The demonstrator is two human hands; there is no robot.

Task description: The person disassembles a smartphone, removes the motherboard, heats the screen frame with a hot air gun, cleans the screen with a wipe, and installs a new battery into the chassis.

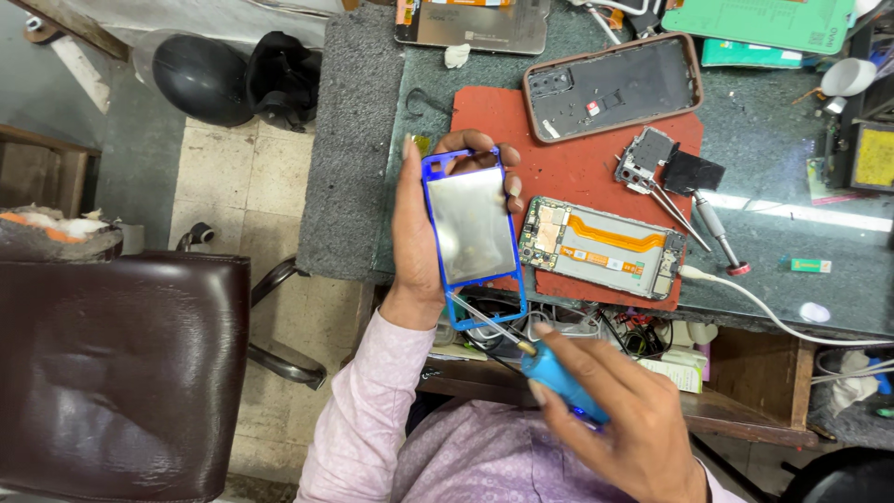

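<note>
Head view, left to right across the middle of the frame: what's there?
Brown leather chair → left hand holding the blue phone frame → green circuit board with orange flex cable → screwdriver lying on the glass → small green block. The right hand with a blue-handled screwdriver sits lower.

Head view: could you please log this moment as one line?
left hand: holds blue phone frame | right hand: holds screwdriver, tip at frame's lower edge | circuit board: on red mat
</note>
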